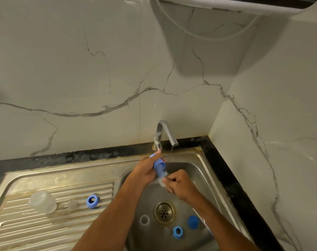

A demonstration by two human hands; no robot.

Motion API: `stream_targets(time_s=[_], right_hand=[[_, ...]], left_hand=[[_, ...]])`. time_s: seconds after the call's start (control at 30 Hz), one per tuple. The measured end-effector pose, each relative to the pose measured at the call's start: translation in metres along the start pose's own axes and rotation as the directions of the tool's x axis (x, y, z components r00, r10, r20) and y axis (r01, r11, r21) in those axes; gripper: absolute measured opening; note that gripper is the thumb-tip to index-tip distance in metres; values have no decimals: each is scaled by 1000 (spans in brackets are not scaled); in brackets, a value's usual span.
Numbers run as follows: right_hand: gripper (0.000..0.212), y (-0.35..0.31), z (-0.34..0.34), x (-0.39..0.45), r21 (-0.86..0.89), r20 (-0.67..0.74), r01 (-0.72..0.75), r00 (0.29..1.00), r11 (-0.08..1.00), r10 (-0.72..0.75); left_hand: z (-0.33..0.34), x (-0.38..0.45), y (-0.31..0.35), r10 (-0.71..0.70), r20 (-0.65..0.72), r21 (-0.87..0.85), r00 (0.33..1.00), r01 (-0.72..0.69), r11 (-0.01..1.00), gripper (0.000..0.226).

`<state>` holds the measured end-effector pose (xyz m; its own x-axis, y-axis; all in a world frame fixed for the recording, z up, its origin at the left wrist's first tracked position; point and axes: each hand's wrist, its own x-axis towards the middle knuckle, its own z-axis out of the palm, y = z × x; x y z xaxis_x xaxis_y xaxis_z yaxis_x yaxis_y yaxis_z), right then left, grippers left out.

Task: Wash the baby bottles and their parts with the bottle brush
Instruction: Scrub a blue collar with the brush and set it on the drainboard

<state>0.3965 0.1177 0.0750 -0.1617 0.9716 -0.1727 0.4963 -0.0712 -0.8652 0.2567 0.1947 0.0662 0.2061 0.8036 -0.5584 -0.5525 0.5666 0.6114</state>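
Left hand (146, 171) grips a blue plastic cup-shaped bottle part (159, 164), fingers curled round it, index finger stretched up along its back, open end facing right. Right hand (179, 183) pinches the bottle brush (162, 178) close to its whitish bristle head; fingers curled tight, handle mostly hidden in the fist. Bristles sit at the mouth of the blue part; can't tell how far in they go. Both hands are over the stainless steel sink basin (199, 171), just beside the thin water stream falling from the chrome tap (165, 133).

In the basin around the round metal drain (164, 211): a clear ring-like piece (144, 219) left of it, a blue threaded collar ring (178, 231) below it, a blue dome-shaped cap (193, 221) to the right, and a small translucent piece (166, 231) just beside the collar, too faint to identify.

On the ribbed steel drainboard (45, 225) to the left: a clear plastic bottle body (42, 201) lying on its side, a small translucent teat (72, 205), and a second blue collar ring (92, 201), all apart from each other.

Veined marble-look wall tiles (81, 69) behind; black counter edge (226, 178) at right.
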Motion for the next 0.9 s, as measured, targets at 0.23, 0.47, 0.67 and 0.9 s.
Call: stream_targets(time_s=[0.23,0.47,0.67,0.9], right_hand=[[24,-11,-6,-3,481,194,-290,955,827,222],[28,-15,-12,-2,521,186,-277,960,807,210],[33,6,-5,0,-53,-58,-39,998,998,35],[19,17,16,0,-709,-51,65,988,702,-142]], left_hand=[[-2,-1,-7,75,43,-108,996,-70,992,28],[-6,2,2,104,155,-142,982,-82,986,9],[-21,10,4,55,-49,286,997,-38,957,52],[-10,3,0,-80,12,-28,997,81,996,28]])
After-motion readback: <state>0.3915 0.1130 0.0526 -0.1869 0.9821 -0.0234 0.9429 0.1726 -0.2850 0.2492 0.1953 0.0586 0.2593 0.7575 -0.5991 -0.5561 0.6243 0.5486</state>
